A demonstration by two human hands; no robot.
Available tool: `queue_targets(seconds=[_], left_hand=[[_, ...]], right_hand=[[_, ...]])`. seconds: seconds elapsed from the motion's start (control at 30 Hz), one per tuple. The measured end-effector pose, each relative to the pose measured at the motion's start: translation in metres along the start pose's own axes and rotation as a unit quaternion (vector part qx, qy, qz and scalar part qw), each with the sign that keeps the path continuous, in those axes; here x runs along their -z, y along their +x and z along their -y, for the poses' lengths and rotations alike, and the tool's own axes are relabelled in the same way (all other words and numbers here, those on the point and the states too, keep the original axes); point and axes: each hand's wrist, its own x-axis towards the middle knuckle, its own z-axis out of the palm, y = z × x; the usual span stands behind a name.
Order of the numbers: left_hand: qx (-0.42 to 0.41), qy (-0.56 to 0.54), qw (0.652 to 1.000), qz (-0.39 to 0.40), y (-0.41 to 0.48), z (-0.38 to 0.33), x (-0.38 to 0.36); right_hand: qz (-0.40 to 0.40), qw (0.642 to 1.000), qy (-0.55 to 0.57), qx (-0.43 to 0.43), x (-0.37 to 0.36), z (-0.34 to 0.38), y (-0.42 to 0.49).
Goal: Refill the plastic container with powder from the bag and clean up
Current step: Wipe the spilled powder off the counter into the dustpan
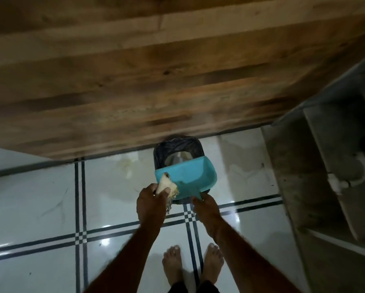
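Glossy white floor tiles (40,197) with paired dark inlay lines crossing at the corners; lamp glare on several tiles, faint yellowish staining on the tile just left of the bin. Lighting dim, picture soft.

Wooden surface (156,70): broad planked top filling the far half of the view, brown with darker streaks, its near edge overhanging the floor.

Trash bin (177,146): small, lined with a dark plastic bag, standing on the floor partly under the wooden edge; pale scraps lie inside, kind not discernible.

Dustpan (188,176): turquoise plastic, held over the bin's near rim, mouth turned toward the bin opening.

Right hand (207,210): closed around the dustpan's handle at its near end.

Left hand (151,205): closed on a pale cloth (166,186) with a frayed yellowish fringe, pressed against the dustpan's left corner.

Bare feet (192,265): two, side by side at the near edge, on the tile.

Grey concrete structure (325,155): far right, stepped, with a white pipe fitting (346,178) on it.

Plastic container, powder bag: neither within view. No brand, label or legible writing on any item.
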Motion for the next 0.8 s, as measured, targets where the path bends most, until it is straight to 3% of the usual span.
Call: queue_targets(seconds=[0.37, 0.63, 0.73, 0.8], left_hand=[[-0.021, 0.006, 0.999, -0.023, 0.053, 0.049, -0.043], [-0.063, 0.048, 0.996, -0.035, 0.074, 0.043, -0.055], [-0.109, 0.089, 0.989, -0.036, 0.064, 0.034, -0.047], [-0.198, 0.143, 0.969, -0.033, 0.048, 0.026, -0.040]], right_hand=[[0.030, 0.995, 0.026, 0.090, -0.028, -0.054, 0.083], [-0.066, 0.981, -0.181, 0.032, -0.032, -0.085, 0.136], [-0.063, 0.992, -0.064, 0.090, -0.022, -0.051, 0.100], [0.031, 0.991, 0.073, 0.111, -0.014, -0.012, 0.053]])
